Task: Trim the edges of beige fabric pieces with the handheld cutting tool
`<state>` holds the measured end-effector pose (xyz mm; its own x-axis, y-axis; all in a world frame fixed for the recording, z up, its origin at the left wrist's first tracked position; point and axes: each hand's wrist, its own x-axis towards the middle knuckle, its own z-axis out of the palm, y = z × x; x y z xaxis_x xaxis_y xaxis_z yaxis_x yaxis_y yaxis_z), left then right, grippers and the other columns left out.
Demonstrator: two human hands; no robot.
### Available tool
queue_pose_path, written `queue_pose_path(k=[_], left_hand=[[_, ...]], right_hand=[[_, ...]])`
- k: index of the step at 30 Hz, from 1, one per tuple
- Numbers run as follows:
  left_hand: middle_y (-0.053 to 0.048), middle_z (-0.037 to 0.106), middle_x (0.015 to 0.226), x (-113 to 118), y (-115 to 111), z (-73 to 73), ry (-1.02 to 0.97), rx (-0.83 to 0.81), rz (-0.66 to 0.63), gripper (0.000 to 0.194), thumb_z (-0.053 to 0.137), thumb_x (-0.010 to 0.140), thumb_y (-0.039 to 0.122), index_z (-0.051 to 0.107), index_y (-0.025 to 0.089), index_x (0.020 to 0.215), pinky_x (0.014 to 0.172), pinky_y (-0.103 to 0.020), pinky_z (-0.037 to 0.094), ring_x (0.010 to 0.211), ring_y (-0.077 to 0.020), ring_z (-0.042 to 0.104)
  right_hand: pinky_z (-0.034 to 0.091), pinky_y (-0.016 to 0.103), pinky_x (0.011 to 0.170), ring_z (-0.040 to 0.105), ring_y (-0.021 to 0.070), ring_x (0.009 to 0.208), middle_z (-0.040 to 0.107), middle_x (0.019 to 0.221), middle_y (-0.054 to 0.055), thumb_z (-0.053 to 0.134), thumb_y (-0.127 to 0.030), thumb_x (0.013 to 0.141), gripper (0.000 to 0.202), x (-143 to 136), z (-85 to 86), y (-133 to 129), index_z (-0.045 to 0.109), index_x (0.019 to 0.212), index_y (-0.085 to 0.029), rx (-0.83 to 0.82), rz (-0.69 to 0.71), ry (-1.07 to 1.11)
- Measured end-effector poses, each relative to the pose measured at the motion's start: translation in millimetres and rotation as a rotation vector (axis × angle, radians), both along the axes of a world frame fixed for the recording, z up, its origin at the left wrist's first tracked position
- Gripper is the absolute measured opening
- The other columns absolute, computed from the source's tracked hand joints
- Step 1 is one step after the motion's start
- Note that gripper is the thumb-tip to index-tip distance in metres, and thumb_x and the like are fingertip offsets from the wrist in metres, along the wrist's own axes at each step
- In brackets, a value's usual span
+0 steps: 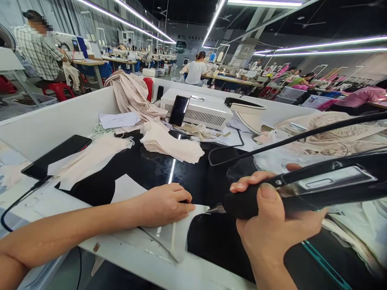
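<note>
My left hand [171, 204] presses down on a pale sheet [178, 237] at the front edge of the black glossy surface [157, 169]; its fingers are together near the sheet's upper corner. In my right hand [272, 217] is a black handheld tool [326, 181] with a metal plate on its side, its narrow metal tip close to that corner of the sheet. Whether the tip touches the sheet, I cannot tell. Beyond my left hand lies a stack of light pink fabric pieces [172, 145]. More pale pieces [93, 157] lie to the left.
A phone [179, 110] leans against a white vented box [199, 108] at the back. At the left lies a dark tablet-like device [57, 155] with a cable. Beige fabric [130, 92] drapes over the rear wall. A teal strip [326, 264] lies at the lower right. People sit beyond.
</note>
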<state>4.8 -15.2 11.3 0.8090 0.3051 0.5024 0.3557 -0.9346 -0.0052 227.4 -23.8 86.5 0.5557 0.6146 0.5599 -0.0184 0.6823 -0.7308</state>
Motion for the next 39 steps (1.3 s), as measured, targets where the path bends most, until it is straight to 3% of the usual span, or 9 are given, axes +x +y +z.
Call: queue_pose_path(k=[7, 10, 13, 17, 21, 26, 33, 39], left_hand=[[-0.012, 0.086, 0.127, 0, -6, 3.5, 0.001, 0.05, 0.031, 0.02, 0.072, 0.13, 0.023, 0.081, 0.011, 0.143, 0.116, -0.036, 0.069, 0.115, -0.0248, 0.083], [-0.014, 0.084, 0.133, 0, -19, 12.5, 0.042, 0.052, 0.11, 0.02, 0.069, 0.124, 0.009, 0.077, 0.009, 0.143, 0.116, -0.036, 0.069, 0.121, -0.0258, 0.082], [-0.012, 0.081, 0.132, -1, -34, 19.4, 0.183, -0.063, 0.162, 0.033, 0.068, 0.108, -0.008, 0.074, 0.015, 0.132, 0.107, -0.035, 0.07, 0.116, -0.0256, 0.08], [-0.009, 0.078, 0.128, 0, -46, 21.1, 0.289, -0.257, 0.214, 0.043, 0.068, 0.097, -0.013, 0.067, 0.02, 0.126, 0.094, -0.034, 0.07, 0.109, -0.0259, 0.078], [-0.011, 0.076, 0.135, 3, -42, 29.3, 0.371, -0.35, 0.215, 0.053, 0.073, 0.086, -0.015, 0.065, 0.02, 0.126, 0.097, -0.036, 0.07, 0.116, -0.0287, 0.078], [-0.013, 0.077, 0.131, 8, -33, 41.3, 0.446, -0.36, 0.223, 0.042, 0.068, 0.097, -0.012, 0.07, 0.016, 0.128, 0.101, -0.039, 0.071, 0.114, -0.0292, 0.078], [-0.011, 0.078, 0.135, 1, -30, 28.3, 0.35, -0.316, 0.18, 0.032, 0.066, 0.109, -0.007, 0.068, 0.021, 0.124, 0.105, -0.034, 0.068, 0.123, -0.027, 0.078], [-0.009, 0.078, 0.129, 1, -29, 29.9, 0.398, -0.272, 0.174, 0.025, 0.072, 0.11, -0.003, 0.07, 0.02, 0.119, 0.095, -0.035, 0.067, 0.112, -0.0265, 0.078]], right_hand=[[0.066, 0.034, 0.058, 0.067, 0.0156, 0.055, 0.077, 0.083, -0.012, 0.11, -0.041, 0.08, 0.054, 3, -5.8, -3, 0.075, 0.12, -0.033, -0.006, -0.054, -0.063], [0.067, 0.034, 0.058, 0.07, 0.0162, 0.057, 0.078, 0.083, -0.011, 0.114, -0.047, 0.078, 0.06, 4, -5.4, -9, 0.075, 0.12, -0.032, -0.015, -0.061, -0.073], [0.068, 0.035, 0.056, 0.072, 0.0176, 0.056, 0.078, 0.083, -0.011, 0.117, -0.048, 0.076, 0.063, 2, -3.8, -16, 0.074, 0.119, -0.032, -0.021, -0.075, -0.067], [0.065, 0.037, 0.051, 0.071, 0.0206, 0.051, 0.079, 0.078, -0.011, 0.117, -0.046, 0.073, 0.061, -3, 0.1, -25, 0.073, 0.114, -0.034, -0.028, -0.131, -0.071], [0.065, 0.039, 0.048, 0.07, 0.0219, 0.049, 0.08, 0.076, -0.01, 0.117, -0.041, 0.068, 0.061, -8, 4.3, -35, 0.073, 0.111, -0.034, -0.042, -0.184, -0.038], [0.066, 0.039, 0.043, 0.069, 0.0219, 0.048, 0.078, 0.076, -0.009, 0.117, -0.035, 0.066, 0.059, -10, 3.8, -43, 0.076, 0.109, -0.033, 0.017, -0.218, -0.022], [0.062, 0.038, 0.039, 0.07, 0.023, 0.046, 0.08, 0.078, -0.008, 0.119, -0.038, 0.066, 0.059, -14, 3.1, -47, 0.077, 0.107, -0.033, 0.018, -0.211, -0.005], [0.059, 0.036, 0.035, 0.068, 0.0222, 0.043, 0.08, 0.074, -0.008, 0.117, -0.036, 0.067, 0.057, -18, 6.5, -46, 0.07, 0.099, -0.033, 0.036, -0.201, -0.016]])
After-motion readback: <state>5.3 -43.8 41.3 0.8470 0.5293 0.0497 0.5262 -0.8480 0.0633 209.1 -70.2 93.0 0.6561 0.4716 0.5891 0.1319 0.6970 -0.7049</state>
